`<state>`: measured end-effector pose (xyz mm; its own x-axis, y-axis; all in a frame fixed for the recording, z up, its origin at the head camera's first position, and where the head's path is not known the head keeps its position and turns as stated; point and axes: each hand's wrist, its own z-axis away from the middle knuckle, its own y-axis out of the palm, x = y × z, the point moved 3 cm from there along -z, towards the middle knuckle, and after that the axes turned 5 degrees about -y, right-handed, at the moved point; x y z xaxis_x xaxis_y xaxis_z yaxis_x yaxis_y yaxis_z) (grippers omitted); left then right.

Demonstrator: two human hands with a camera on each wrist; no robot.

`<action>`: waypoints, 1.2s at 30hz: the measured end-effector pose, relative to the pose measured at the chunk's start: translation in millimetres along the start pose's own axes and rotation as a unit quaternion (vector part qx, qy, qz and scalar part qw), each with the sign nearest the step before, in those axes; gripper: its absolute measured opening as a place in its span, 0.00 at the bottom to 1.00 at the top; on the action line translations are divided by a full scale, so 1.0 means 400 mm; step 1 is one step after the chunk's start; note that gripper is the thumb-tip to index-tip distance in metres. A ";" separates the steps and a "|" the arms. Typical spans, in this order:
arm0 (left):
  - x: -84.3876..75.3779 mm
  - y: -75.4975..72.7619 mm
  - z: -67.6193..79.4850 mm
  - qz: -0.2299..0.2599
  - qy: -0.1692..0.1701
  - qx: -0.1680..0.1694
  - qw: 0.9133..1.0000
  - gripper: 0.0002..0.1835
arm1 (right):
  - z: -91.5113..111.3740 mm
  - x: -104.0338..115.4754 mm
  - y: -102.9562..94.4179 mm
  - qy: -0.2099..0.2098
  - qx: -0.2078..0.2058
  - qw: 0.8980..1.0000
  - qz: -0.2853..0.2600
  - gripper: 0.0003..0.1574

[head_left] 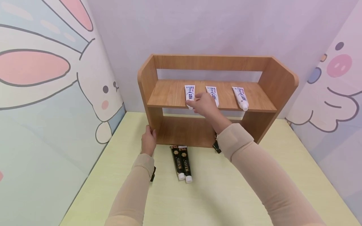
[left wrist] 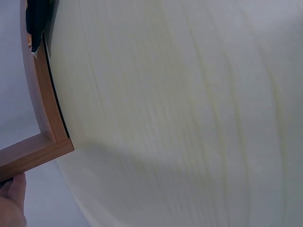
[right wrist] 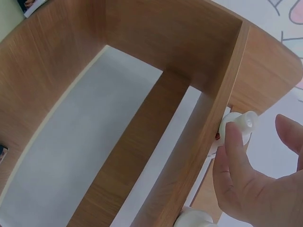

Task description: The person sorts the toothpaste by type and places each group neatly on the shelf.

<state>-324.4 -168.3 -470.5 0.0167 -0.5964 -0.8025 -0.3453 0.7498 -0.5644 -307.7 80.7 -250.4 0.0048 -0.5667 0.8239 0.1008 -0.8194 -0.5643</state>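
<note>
My left hand (head_left: 148, 140) grips the lower left side panel of a wooden two-tier shelf (head_left: 212, 61). In the left wrist view only part of that hand (left wrist: 12, 201) shows, against the panel. On the upper tier, my right hand (head_left: 205, 103) is at the leftmost white toothpaste tube (head_left: 190, 91). The right wrist view has its fingers (right wrist: 235, 146) against the tube's white cap (right wrist: 246, 122), the thumb spread away. A second white toothpaste tube (head_left: 211, 90) lies partly behind this hand, and a third (head_left: 240, 98) lies farther right.
Two black toothpaste tubes (head_left: 181, 161) with white caps lie side by side on the pale table (head_left: 169, 204), before the shelf's lower tier (head_left: 186, 128). Cartoon-printed walls (head_left: 56, 131) stand at both sides. A dark object (head_left: 216, 147) shows beside the right sleeve.
</note>
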 end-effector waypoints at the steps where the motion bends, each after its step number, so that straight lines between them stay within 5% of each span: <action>1: -0.001 -0.001 0.000 0.001 0.000 0.000 1.000 0.12 | 0.004 0.000 0.000 -0.002 0.000 1.000 0.000 0.40; 36: 0.008 0.001 -0.003 -0.003 0.002 -0.001 1.000 0.12 | 0.092 -0.087 0.034 -0.059 0.017 0.998 0.001 0.33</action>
<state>-325.6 -170.2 -472.9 0.0157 -0.6013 -0.7988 -0.3477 0.7458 -0.5682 -269.9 92.4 -284.8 0.1222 -0.5524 0.8246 0.1347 -0.8139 -0.5652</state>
